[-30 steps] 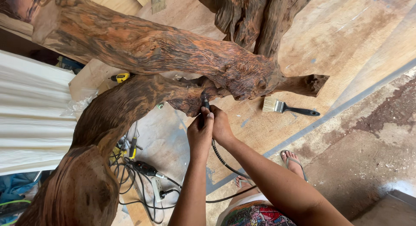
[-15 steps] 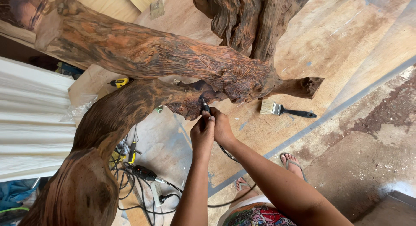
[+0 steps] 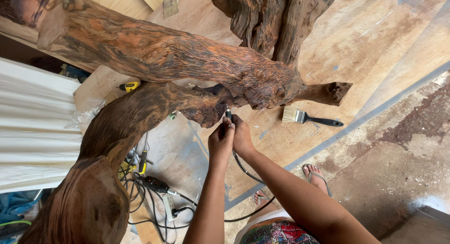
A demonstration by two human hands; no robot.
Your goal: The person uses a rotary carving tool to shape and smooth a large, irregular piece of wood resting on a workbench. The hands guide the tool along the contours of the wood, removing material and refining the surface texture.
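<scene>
Both hands meet under the gnarled wood piece [image 3: 187, 66], where two thick reddish limbs join. The left hand [image 3: 221, 142] and the right hand [image 3: 242, 137] are closed together around a slim rotary tool [image 3: 228, 115] — its tip points up into the dark crevice between the limbs, touching or nearly touching the wood. A ribbed flexible shaft [image 3: 241, 165] runs down from the tool below the right wrist and away toward the floor.

The wood stands over a plywood sheet [image 3: 365, 42], pale and scuffed, with grey and blue smears near the hands. A brush [image 3: 304, 117] with a black handle lies on the sheet just beside a short stub of the upper limb. Past the sheet's edge the floor [image 3: 398, 155] is bare concrete, stained reddish brown in patches. The person's sandalled foot [image 3: 318, 174] rests on it close to the sheet's edge.

On the left, a white ribbed panel [image 3: 33, 131] fills the side of the view. Below the lower limb lies a tangle of black cables [image 3: 150, 197] with a motor unit among them, and a yellow-handled tool [image 3: 142, 162] near it. A yellow and black tool [image 3: 127, 86] sits further up — between the two limbs, on the sheet.
</scene>
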